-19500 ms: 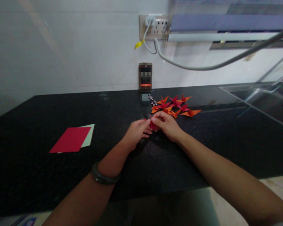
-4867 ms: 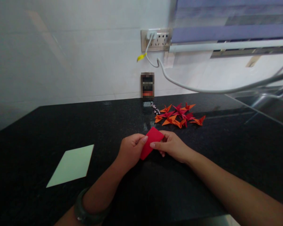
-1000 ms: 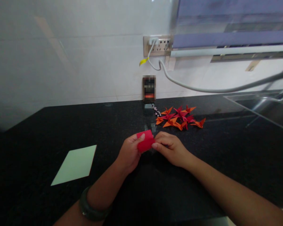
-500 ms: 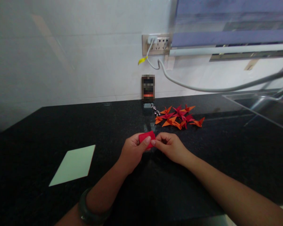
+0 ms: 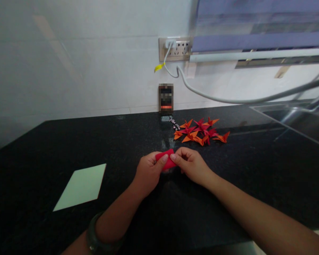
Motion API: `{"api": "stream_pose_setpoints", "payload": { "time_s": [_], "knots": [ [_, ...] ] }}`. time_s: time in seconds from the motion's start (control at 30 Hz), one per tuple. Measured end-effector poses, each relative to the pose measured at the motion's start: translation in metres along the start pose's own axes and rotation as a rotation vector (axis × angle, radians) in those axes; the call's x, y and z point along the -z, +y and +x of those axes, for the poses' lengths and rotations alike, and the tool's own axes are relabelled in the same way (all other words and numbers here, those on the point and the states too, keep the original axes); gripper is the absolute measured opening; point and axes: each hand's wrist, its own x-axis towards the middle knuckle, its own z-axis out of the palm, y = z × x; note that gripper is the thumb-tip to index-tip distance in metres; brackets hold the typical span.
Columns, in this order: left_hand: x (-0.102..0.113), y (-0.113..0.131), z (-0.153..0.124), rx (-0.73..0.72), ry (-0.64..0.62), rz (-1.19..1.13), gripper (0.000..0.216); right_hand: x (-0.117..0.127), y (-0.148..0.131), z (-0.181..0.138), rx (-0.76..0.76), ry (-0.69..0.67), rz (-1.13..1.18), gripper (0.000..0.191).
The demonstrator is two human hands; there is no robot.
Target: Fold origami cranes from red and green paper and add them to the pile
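A small piece of folded red paper [image 5: 168, 163] is held between my two hands, just above the dark countertop. My left hand [image 5: 150, 171] grips its left side, thumb on top and fingers underneath. On the right side, my right hand [image 5: 192, 165] pinches the paper's edge between thumb and index finger, the other fingers curled. The paper's underside is hidden by my fingers. Beyond my right hand lies a cluster of several orange and red origami cranes [image 5: 200, 131].
Pale green paper sheets [image 5: 81, 186] lie on the black countertop [image 5: 95, 141] at the left. A phone [image 5: 166, 98] with a beaded strap leans against the wall. A white cable [image 5: 209, 96] runs from the wall socket [image 5: 175, 49] to the right. A sink [image 5: 302, 120] sits far right.
My right thumb has moved slightly up and further over the red paper, and the paper's lower right part shows more. My left hand keeps its hold.
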Motion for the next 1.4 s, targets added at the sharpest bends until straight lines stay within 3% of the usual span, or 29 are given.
{"api": "stream_pose_setpoints", "payload": {
  "time_s": [0.17, 0.33, 0.53, 0.77, 0.93, 1.17, 1.4],
  "knots": [
    [-0.0016, -0.0015, -0.0001, 0.027, -0.040, -0.037, 0.023, 0.0003, -0.0004, 0.0012, -0.065, -0.033, 0.181, 0.029],
    [-0.0005, -0.0045, 0.0009, -0.025, -0.037, 0.062, 0.022, 0.0044, -0.0030, 0.0009, 0.003, -0.002, 0.110, 0.026],
    [0.0048, 0.0002, 0.0013, -0.110, -0.029, 0.220, 0.014, 0.0062, -0.0031, 0.0011, 0.020, -0.062, 0.003, 0.024],
    [0.0046, -0.0010, 0.0016, -0.083, 0.111, 0.122, 0.017, 0.0019, -0.0023, -0.0011, 0.101, -0.108, -0.161, 0.024],
    [0.0032, 0.0027, 0.0008, -0.075, 0.137, 0.085, 0.016, 0.0007, 0.0001, -0.0011, 0.121, -0.026, -0.195, 0.026],
    [0.0054, -0.0009, 0.0026, -0.062, 0.134, 0.065, 0.017, 0.0029, 0.0001, 0.0012, 0.154, -0.222, -0.215, 0.026],
    [0.0044, -0.0016, 0.0037, -0.022, 0.118, 0.046, 0.019, 0.0013, 0.0010, 0.0006, 0.134, -0.164, -0.277, 0.027]
  ]
}}
